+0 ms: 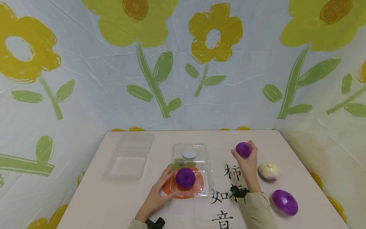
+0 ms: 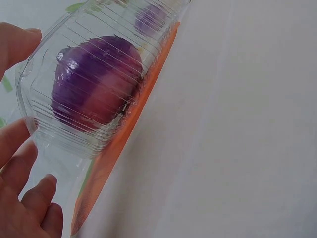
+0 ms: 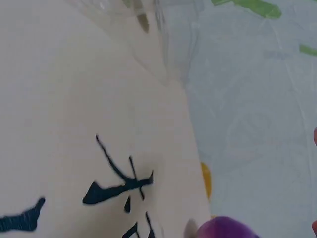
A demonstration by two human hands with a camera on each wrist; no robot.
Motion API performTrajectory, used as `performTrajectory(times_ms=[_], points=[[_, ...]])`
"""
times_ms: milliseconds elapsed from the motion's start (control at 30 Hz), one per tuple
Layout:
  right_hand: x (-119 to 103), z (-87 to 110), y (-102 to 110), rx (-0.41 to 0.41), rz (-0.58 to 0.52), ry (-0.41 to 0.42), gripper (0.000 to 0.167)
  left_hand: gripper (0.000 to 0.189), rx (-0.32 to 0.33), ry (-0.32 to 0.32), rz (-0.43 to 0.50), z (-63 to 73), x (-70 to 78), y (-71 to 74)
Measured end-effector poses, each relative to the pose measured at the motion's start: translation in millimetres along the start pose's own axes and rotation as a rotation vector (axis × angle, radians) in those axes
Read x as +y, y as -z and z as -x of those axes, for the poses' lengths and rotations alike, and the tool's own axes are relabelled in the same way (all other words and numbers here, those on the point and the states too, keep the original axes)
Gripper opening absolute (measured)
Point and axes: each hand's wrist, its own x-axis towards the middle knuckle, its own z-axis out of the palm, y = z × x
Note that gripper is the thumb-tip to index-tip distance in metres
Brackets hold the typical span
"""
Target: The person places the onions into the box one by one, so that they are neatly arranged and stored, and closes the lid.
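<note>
In the head view, my right hand [image 1: 248, 160] holds a small purple onion [image 1: 243, 150] between thumb and fingers over the right back of the table. Only part of that onion [image 3: 225, 229] shows at the bottom of the right wrist view. A clear plastic clamshell box [image 1: 210, 179] lies with its lid folded back, and a larger purple onion [image 1: 185, 178] sits in its base. My left hand [image 1: 158, 189] is at the box's left side with thumb and fingers spread. The left wrist view has its fingertips [image 2: 27, 128] right at the box rim, the onion [image 2: 96, 82] behind the ribbed plastic.
A second open clear box [image 1: 127, 167] lies at the left. Right of my right forearm are a whitish onion [image 1: 269, 171] and a large purple onion [image 1: 285, 202]. An orange persimmon print [image 1: 166, 187] and black characters [image 1: 222, 219] mark the tabletop. A flowered cloth hangs behind.
</note>
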Motion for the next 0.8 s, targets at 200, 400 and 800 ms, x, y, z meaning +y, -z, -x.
performTrajectory(times_ms=[200, 400, 800], points=[[25.5, -14.2, 0.8, -0.006, 0.063, -0.148, 0.119, 0.077, -0.014, 0.01, -0.016, 3.3, -12.3, -0.6], [40.9, -24.5, 1.0, -0.019, 0.057, -0.259, 0.121, 0.075, -0.02, 0.034, 0.001, 3.7, -11.1, -0.1], [57.4, -31.8, 1.6, -0.024, 0.019, -0.297, 0.107, 0.074, -0.014, 0.057, -0.005, 2.4, -6.4, -1.0]])
